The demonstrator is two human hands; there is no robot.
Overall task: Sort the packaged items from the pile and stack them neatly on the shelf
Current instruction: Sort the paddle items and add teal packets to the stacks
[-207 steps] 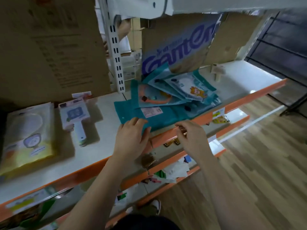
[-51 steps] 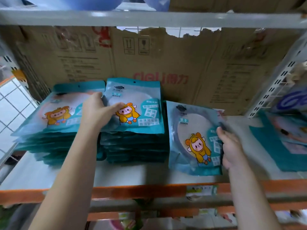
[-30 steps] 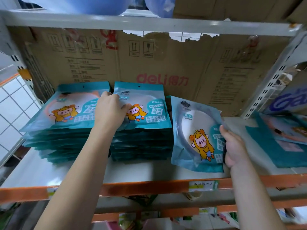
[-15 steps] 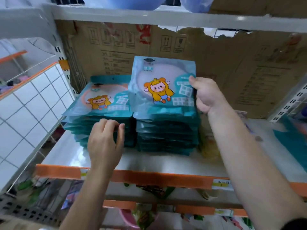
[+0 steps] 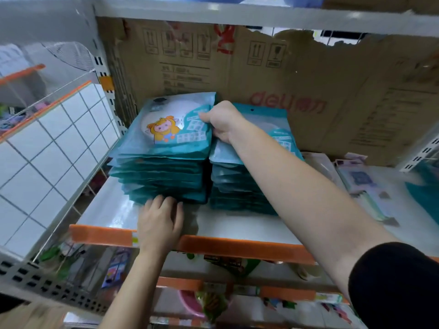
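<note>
Two stacks of teal packets stand side by side on the white shelf (image 5: 237,224). On top of the left stack (image 5: 161,179) lies a teal packet with a yellow cartoon figure (image 5: 171,131). My right hand (image 5: 223,121) grips that packet's right edge, reaching across the right stack (image 5: 244,186). My left hand (image 5: 161,222) lies flat on the shelf, fingertips touching the bottom front of the left stack. More teal packets (image 5: 425,193) sit at the far right edge.
A torn cardboard sheet (image 5: 261,74) backs the shelf. A white wire grid panel (image 5: 47,148) closes off the left side. Other packaged goods (image 5: 361,184) lie right of the stacks. An orange-edged front rail (image 5: 237,248) runs below; lower shelves hold mixed items.
My right hand has carried the cartoon packet from above the right stack leftward onto the left stack. My left hand stays at the left stack's base. The view has shifted left.
</note>
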